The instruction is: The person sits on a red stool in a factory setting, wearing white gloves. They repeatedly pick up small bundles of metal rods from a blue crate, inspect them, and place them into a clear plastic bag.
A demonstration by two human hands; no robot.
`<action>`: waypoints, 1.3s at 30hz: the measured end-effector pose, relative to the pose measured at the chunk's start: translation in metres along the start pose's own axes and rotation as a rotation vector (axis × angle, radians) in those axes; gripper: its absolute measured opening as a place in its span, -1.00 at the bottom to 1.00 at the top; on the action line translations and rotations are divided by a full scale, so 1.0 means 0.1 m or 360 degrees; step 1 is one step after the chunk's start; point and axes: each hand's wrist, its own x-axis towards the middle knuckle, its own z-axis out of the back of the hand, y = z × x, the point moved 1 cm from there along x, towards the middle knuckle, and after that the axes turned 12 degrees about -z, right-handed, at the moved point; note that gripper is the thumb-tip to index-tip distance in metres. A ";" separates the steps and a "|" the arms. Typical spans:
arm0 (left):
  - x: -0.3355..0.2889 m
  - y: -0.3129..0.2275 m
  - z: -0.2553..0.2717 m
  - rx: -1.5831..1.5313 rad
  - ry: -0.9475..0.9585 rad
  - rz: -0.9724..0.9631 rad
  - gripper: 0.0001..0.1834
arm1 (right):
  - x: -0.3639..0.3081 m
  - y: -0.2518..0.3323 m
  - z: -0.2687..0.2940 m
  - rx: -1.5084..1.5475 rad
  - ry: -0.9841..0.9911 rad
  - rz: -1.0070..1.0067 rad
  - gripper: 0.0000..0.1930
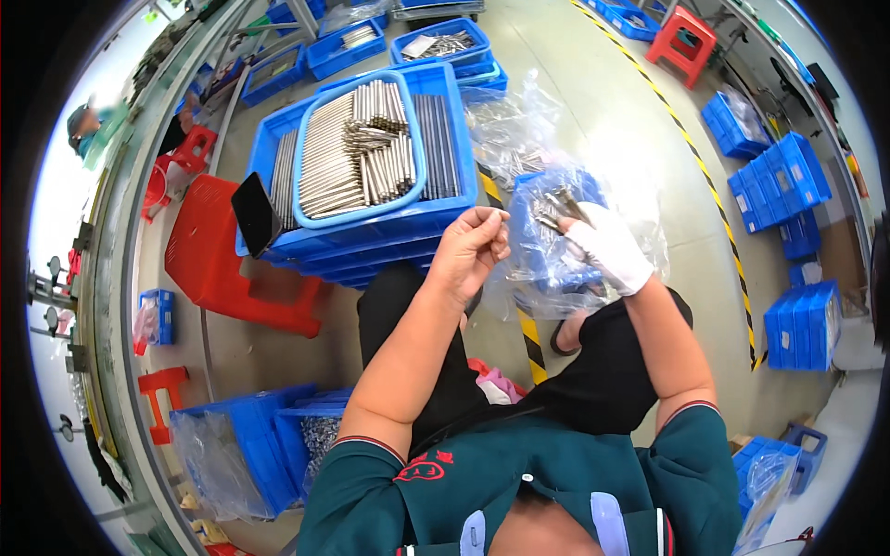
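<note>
My left hand (473, 248), bare, is raised in front of the stacked blue crates with its fingertips pinched together. Whatever lies in that pinch is too small to make out. My right hand (607, 248) wears a white glove and is closed round a few short metal rods (562, 206), whose ends stick out toward the left. Beneath it is a blue crate (528, 190) draped in clear plastic bag (640, 208). To the left of my hands, a light-blue basket (419, 153) full of neatly laid silvery metal rods (329, 153) rests on a larger blue crate (371, 227).
A dark phone (254, 213) leans at that crate's left corner. Beside it stands a red plastic stool (209, 246). Blue crates (783, 185) are stacked at the right beyond a yellow-black floor stripe (728, 227). A crate of small metal parts (320, 435) sits at lower left.
</note>
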 end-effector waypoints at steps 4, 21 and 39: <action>-0.04 0.01 -0.05 -0.0008 0.0048 0.0048 -0.85 | -0.07 -0.06 -0.14 0.0013 0.0023 0.0027 -0.73; 0.06 0.13 -0.09 0.0418 0.0044 0.0118 -0.89 | 0.14 -0.23 -0.09 -0.0589 -0.0248 0.0398 -0.73; 0.09 0.28 -0.08 -0.0010 0.0082 0.0110 -0.89 | 0.10 -0.22 -0.12 -0.0524 -0.0336 0.0403 -0.75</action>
